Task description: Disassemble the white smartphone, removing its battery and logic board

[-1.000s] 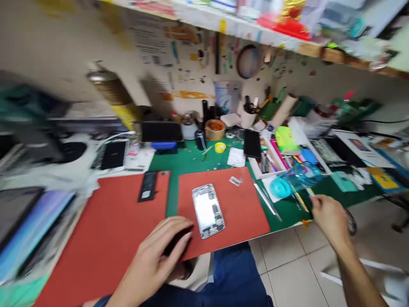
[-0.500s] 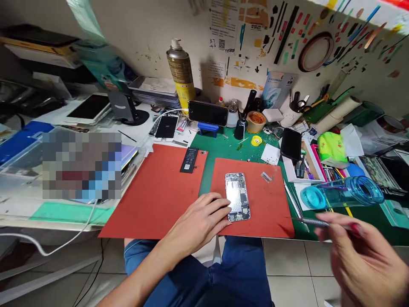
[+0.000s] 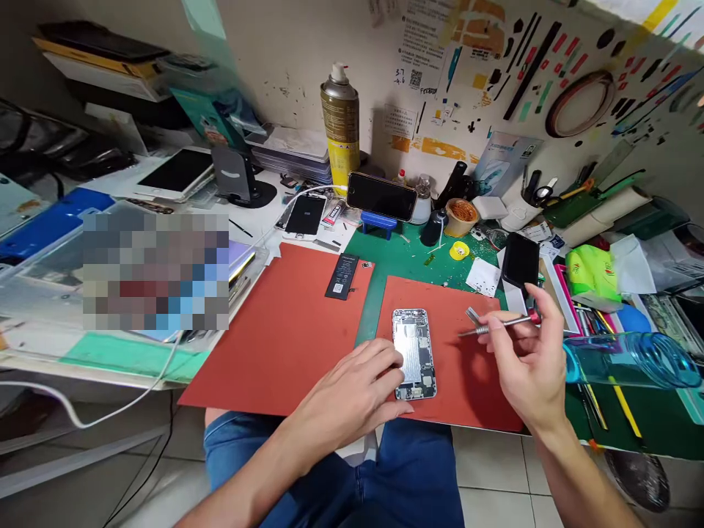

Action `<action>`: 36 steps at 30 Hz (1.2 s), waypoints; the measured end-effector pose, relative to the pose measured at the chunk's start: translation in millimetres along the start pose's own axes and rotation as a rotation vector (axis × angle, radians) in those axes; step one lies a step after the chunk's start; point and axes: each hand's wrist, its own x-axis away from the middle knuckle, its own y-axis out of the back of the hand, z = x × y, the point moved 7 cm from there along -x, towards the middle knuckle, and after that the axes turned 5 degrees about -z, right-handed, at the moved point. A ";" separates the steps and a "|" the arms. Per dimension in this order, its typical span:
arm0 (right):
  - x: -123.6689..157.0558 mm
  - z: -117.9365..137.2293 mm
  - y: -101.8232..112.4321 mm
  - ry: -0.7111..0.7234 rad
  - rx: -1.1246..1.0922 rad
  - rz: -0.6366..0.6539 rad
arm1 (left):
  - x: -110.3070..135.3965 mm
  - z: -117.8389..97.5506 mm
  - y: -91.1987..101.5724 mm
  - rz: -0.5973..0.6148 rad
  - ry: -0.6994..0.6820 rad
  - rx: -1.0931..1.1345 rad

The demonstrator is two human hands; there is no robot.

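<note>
An opened smartphone (image 3: 413,359), its circuit board and shiny metal inside bare, lies on the right-hand red mat. My left hand (image 3: 360,385) grips its lower left side, with curled fingers at the edge and the thumb by the bottom corner. To the right of the phone, my right hand (image 3: 531,359) holds a slim precision screwdriver (image 3: 512,322) above the mat. Its tip points left toward the phone without touching it. Close beyond the tip lies a small clear strip (image 3: 471,315). A black phone battery (image 3: 342,276) rests on the left-hand red mat.
A blue clear bottle (image 3: 621,359) lies on its side at the right, beside thin tools. Behind the mats, a phone (image 3: 381,196) leans on a blue stand. A spray can (image 3: 340,125) stands near the wall. Plastic boxes (image 3: 38,279) crowd the left side.
My right hand has come left and up from the lower right, bringing the screwdriver over the mat. My left hand stays at the phone's edge. The whole view has shifted slightly.
</note>
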 end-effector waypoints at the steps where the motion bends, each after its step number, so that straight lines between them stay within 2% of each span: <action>1: -7.3 9.3 -6.7 0.029 -0.025 0.009 | -0.3 0.0 0.7 -0.006 0.007 -0.012; 4: -27.4 29.9 -33.2 0.104 -0.086 0.036 | -1.4 2.5 3.6 -0.043 0.050 -0.072; 6: -36.9 33.5 -52.5 0.144 -0.111 0.052 | -1.9 4.6 4.4 -0.064 0.071 -0.102; 9: -43.4 23.0 -76.7 0.167 -0.141 0.093 | -1.9 7.4 0.9 -0.055 0.074 -0.111; 12: -42.9 6.6 -88.0 0.176 -0.128 0.129 | 0.1 9.1 -6.2 -0.010 0.073 -0.077; 15: -40.4 -1.6 -86.1 0.205 -0.111 0.116 | 3.8 7.9 -6.6 0.027 0.072 -0.026; 18: -37.8 0.4 -79.7 0.268 -0.094 0.073 | -0.1 6.5 9.6 0.072 0.060 0.029; 21: -34.4 5.9 -75.3 0.346 -0.068 0.030 | -25.9 18.0 36.8 0.158 0.110 0.066; 24: -31.7 7.9 -73.6 0.390 -0.062 0.006 | -68.9 48.8 55.0 0.242 0.244 -0.037; 25: -30.9 8.0 -73.5 0.402 -0.065 0.005 | -82.1 60.0 54.4 0.285 0.285 -0.072; 27: -29.9 7.7 -73.7 0.422 -0.066 0.011 | -103.9 73.7 46.1 0.334 0.268 -0.074; 29: -29.5 6.8 -73.7 0.429 -0.060 0.015 | -113.4 81.3 32.7 0.344 0.241 -0.020; 32: -29.5 5.7 -73.9 0.407 -0.066 0.021 | -107.5 86.0 17.3 0.322 0.249 0.083; 36: -28.4 8.3 -76.2 0.373 -0.111 0.054 | -94.1 84.9 11.5 0.326 0.247 0.212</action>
